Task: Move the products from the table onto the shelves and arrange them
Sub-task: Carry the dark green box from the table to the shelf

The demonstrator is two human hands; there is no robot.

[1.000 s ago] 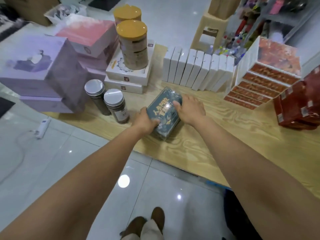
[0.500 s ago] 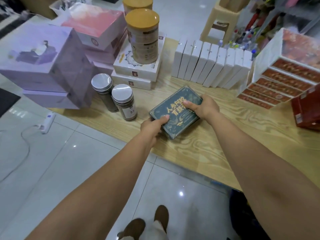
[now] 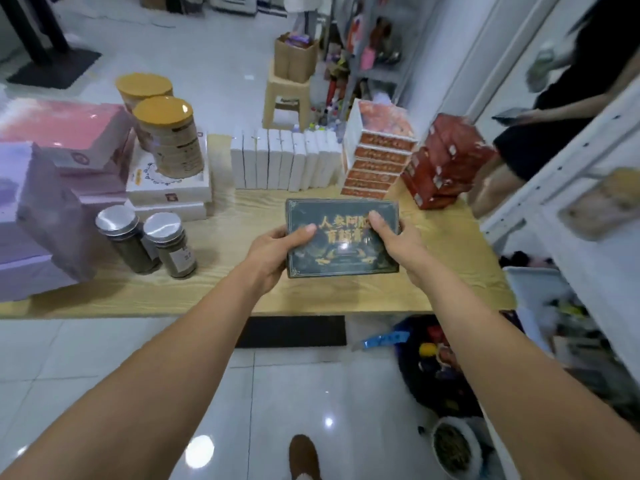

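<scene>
Box, dark green with gold lettering (image 3: 341, 244), held face-up over the front middle of the worktop (image 3: 242, 292), long side running left to right. Left hand (image 3: 273, 252) has its grip closed on the left end, thumb lying on the top face; the fingers underneath are hidden. Right hand (image 3: 403, 242) has its grip closed on the right end, thumb likewise on top. Both arms are stretched forward.

Behind the box, a row of white boxes (image 3: 287, 164) stands upright side by side. Just right of the row is a stack of orange-fronted boxes (image 3: 377, 161), then a leaning pile of red boxes (image 3: 446, 161) at the worktop's right end.

Left of the box, two silver-lidded jars (image 3: 123, 240) stand touching or nearly so. Behind them a yellow-lidded tin (image 3: 169, 140) sits on flat white boxes (image 3: 169, 192), with a second tin behind. Far left are a large lilac box (image 3: 31, 209) and a pink box (image 3: 65, 133).

White shelving (image 3: 561, 174) rises at the right, blurred. A second person in dark clothes (image 3: 554, 116) stands beyond it. A plastic stool (image 3: 287, 98) stands behind the worktop on the tiled floor (image 3: 104, 358).
</scene>
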